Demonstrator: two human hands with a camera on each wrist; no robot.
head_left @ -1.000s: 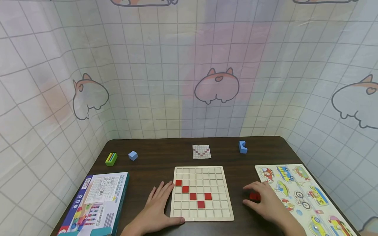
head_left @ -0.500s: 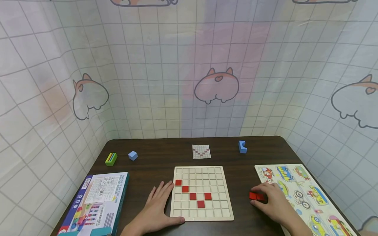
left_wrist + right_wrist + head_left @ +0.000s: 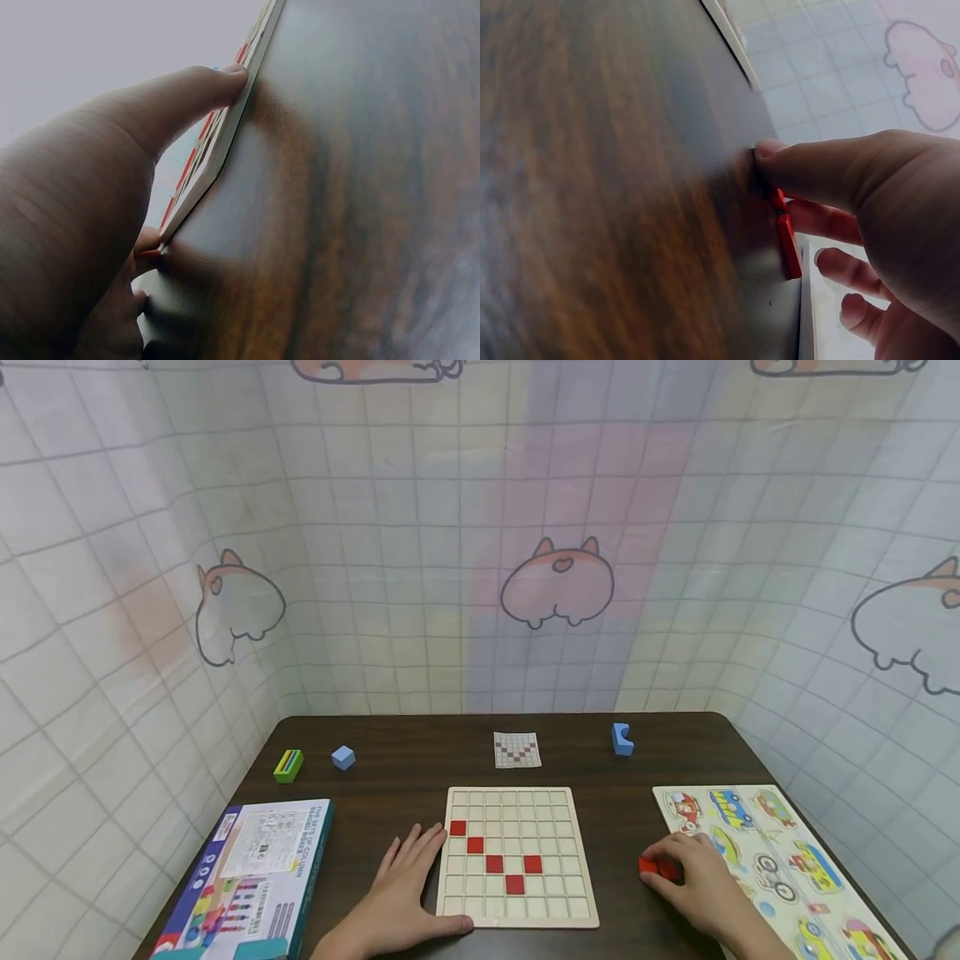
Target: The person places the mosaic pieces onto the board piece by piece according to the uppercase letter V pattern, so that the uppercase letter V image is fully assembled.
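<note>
A pale wooden grid board (image 3: 553, 839) lies in the middle of the dark table, several red square tiles (image 3: 494, 863) set in its cells. Against its left side rests my left hand (image 3: 401, 897), fingers spread and straight, thumb on the front corner. The left wrist view shows that thumb pressing the rim of the board (image 3: 225, 142). To the right of the board, my right hand (image 3: 697, 881) pinches at a small group of loose red tiles (image 3: 647, 866) between thumb and index finger. In the right wrist view another red tile (image 3: 788, 247) lies beyond the thumb, other fingers loosely curled.
Behind the board lies a small pattern card (image 3: 517, 750). A blue notched block (image 3: 622, 739), a blue cube (image 3: 343, 757) and a green striped block (image 3: 288, 766) stand farther back. A boxed set (image 3: 270, 843) is at left, a picture puzzle board (image 3: 750, 835) at right.
My right hand has moved slightly right and closed in on the red tiles. My left hand stays on the board. The head view has shifted a little.
</note>
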